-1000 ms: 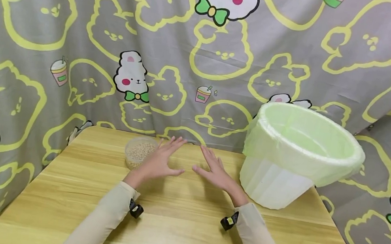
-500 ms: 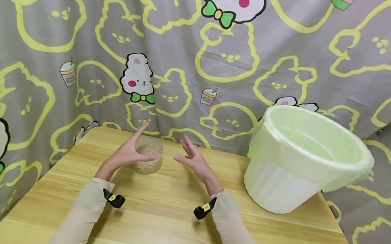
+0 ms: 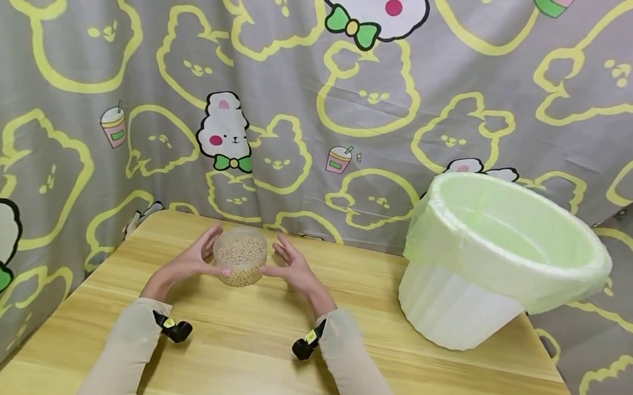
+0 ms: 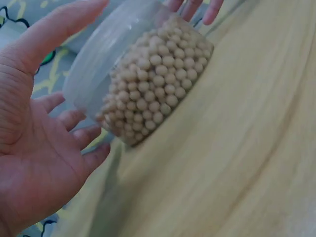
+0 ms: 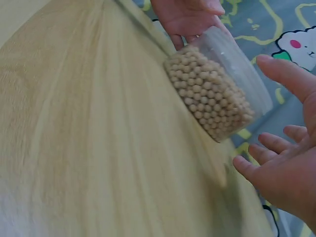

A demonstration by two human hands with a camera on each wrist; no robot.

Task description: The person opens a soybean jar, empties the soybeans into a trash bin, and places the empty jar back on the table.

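A round clear plastic tub [image 3: 240, 255] filled with small beige balls stands upright on the wooden table [image 3: 242, 351]. My left hand [image 3: 189, 263] is at the tub's left side, thumb in front and fingers behind. In the left wrist view its thumb and fingers spread around the tub [image 4: 153, 74] without a visible tight grip; whether they touch it is unclear. On the other side, my right hand [image 3: 299, 273] faces the tub with its thumb close to the wall. A gap shows between the right hand [image 5: 289, 168] and the tub in the right wrist view.
A large white bin [image 3: 449, 308] with a pale green liner [image 3: 462, 245] stands at the table's right side. Behind the table hangs a grey patterned curtain [image 3: 298, 92]. Bare tabletop lies between the tub and the bin.
Both hands have moved left from the middle of the table. The left hand has passed to the tub's left side, and the two hands have closed in on it from opposite sides.
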